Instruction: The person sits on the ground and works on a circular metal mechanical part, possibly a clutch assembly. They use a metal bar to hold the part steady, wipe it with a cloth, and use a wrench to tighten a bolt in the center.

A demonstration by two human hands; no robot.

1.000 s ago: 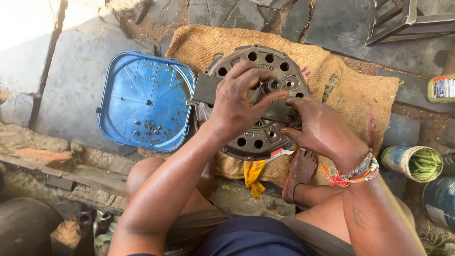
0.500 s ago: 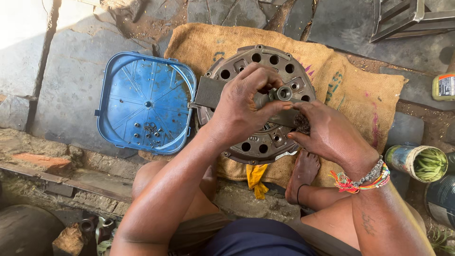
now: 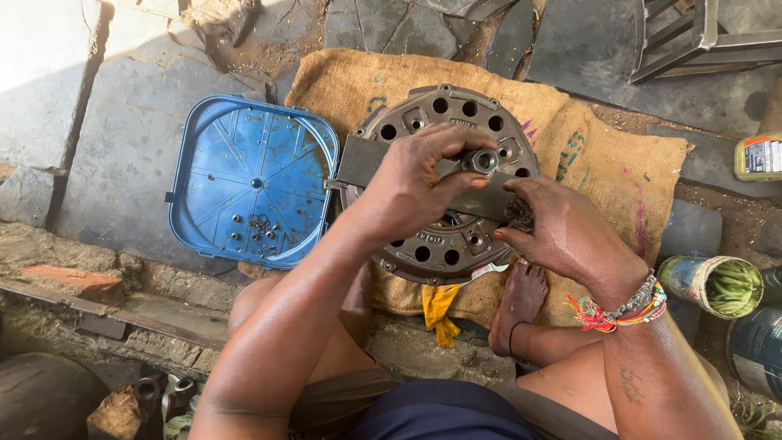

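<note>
A round grey metal clutch cover [image 3: 423,244] with several holes lies on a burlap sack [image 3: 603,155]. A flat dark metal bar [image 3: 366,163] lies across its middle. My left hand [image 3: 407,191] rests over the bar, its fingertips pinching a large nut [image 3: 481,160] on a stud at the centre. My right hand [image 3: 562,232] grips the right end of the bar, thumb on top. A bare foot [image 3: 521,297] sits just below the cover.
A blue plastic lid [image 3: 252,187] with several small bolts and nuts in it lies to the left. A tin [image 3: 717,285] holding green sticks stands at the right, a bottle [image 3: 757,156] beyond it. A metal frame [image 3: 692,37] is at the top right.
My left hand has lifted from the cover's face to the centre nut. My right hand shifted up onto the bar's right end. The view moved slightly closer.
</note>
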